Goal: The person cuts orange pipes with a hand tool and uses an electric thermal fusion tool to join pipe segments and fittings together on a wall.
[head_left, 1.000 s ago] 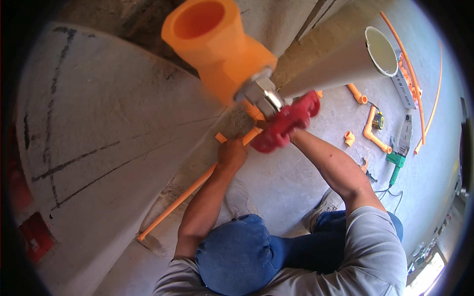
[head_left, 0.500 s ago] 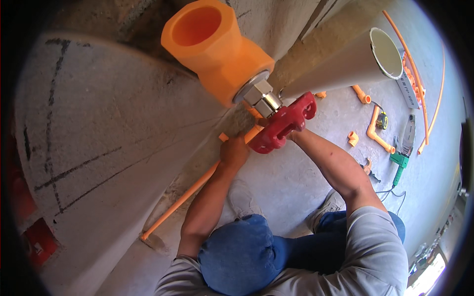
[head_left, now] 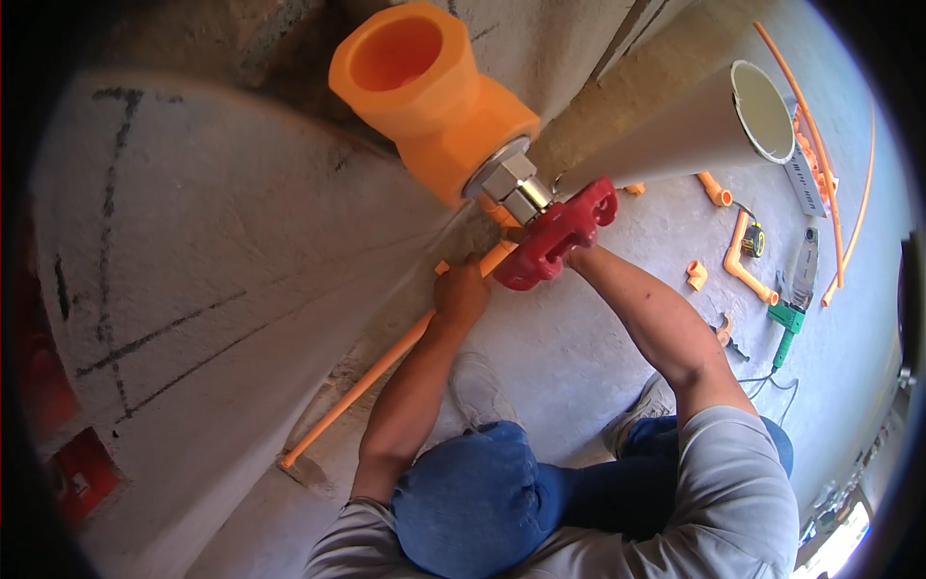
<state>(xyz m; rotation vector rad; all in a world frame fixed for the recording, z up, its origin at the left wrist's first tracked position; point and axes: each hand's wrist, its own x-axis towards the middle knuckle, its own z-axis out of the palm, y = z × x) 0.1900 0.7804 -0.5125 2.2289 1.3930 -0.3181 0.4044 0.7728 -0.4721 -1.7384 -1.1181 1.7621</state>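
A large orange plastic valve body [head_left: 453, 125] with a metal neck [head_left: 513, 181] and a red hand wheel [head_left: 558, 234] looms close in front of the view. Below and beyond it, my left hand [head_left: 463, 291] is closed around an orange pipe [head_left: 371, 379], which runs down along the wall's foot to the floor at lower left. A short orange stub [head_left: 442, 267] shows beside its knuckles. My right forearm [head_left: 641, 304] reaches in from the right; the red wheel hides that hand, so its fingers and what they touch cannot be made out.
A wide white pipe [head_left: 675, 125] stands upright at the far right. On the floor lie an orange elbow [head_left: 695, 275], a bent orange pipe piece [head_left: 738, 261], a tape measure [head_left: 751, 238], a green-handled pipe welder [head_left: 788, 318] and long orange pipes [head_left: 820, 159]. A marked concrete wall [head_left: 212, 241] rises at left.
The whole view has shifted slightly, so things sit a little further right and lower. Both arms keep nearly the same pose, the left hand still on the pipe.
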